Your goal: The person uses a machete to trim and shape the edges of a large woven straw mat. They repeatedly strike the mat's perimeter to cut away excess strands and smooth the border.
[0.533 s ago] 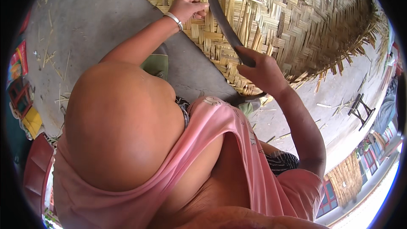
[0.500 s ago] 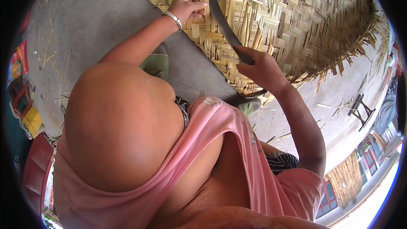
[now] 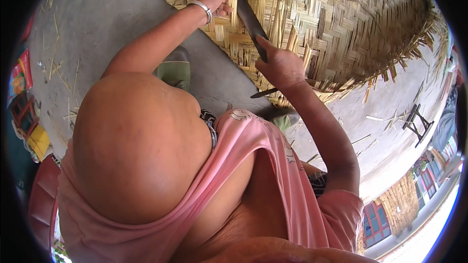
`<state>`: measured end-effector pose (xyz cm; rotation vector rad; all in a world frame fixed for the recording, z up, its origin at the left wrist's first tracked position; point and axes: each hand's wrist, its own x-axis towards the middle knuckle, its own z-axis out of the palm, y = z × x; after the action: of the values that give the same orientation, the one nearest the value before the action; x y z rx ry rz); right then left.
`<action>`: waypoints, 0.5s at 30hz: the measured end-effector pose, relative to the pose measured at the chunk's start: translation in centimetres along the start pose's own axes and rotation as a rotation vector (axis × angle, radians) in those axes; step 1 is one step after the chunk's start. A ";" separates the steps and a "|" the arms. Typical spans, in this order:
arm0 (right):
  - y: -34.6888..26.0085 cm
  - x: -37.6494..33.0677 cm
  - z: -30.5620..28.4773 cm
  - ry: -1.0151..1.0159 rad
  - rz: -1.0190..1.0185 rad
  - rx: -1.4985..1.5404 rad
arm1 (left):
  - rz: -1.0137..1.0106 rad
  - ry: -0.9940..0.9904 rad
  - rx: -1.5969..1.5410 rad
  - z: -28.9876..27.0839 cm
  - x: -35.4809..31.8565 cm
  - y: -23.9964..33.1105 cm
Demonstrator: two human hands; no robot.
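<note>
Grey floor (image 3: 122, 19), woven mat (image 3: 341, 24) lies on it. Dark long-bladed knife (image 3: 251, 22) is over the mat, right hand (image 3: 282, 65) gripping its near end. Left hand (image 3: 213, 1) is at a pale strip (image 3: 234, 13) just beside the blade tip (pinching or only touching, can't tell).

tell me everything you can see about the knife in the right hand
The knife has a long, narrow, dark grey blade that looks like metal. The right hand grips it, hiding where the handle would begin; a dark tapering piece showing past that hand may be its other end. The blade slants up and leftward in the picture over the pale woven mat, its far end close beside the left hand. Whether it touches the weave or those fingers is unclear.
</note>
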<state>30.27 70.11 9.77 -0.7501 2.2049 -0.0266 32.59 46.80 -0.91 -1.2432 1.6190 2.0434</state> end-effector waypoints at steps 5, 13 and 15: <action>0.2 0.2 0.2 0.025 -0.038 -0.010 | -0.141 -0.050 0.086 -0.7 1.7 0.3; 0.1 0.0 0.5 0.032 -0.043 -0.001 | -0.112 0.085 0.151 0.2 1.8 0.7; 0.1 -0.1 0.4 0.028 -0.040 -0.017 | -0.026 0.116 0.313 0.2 2.0 0.7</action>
<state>30.57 70.30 9.53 -0.8080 2.2188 -0.0389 30.81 46.16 -1.91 -1.2777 1.8757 1.6465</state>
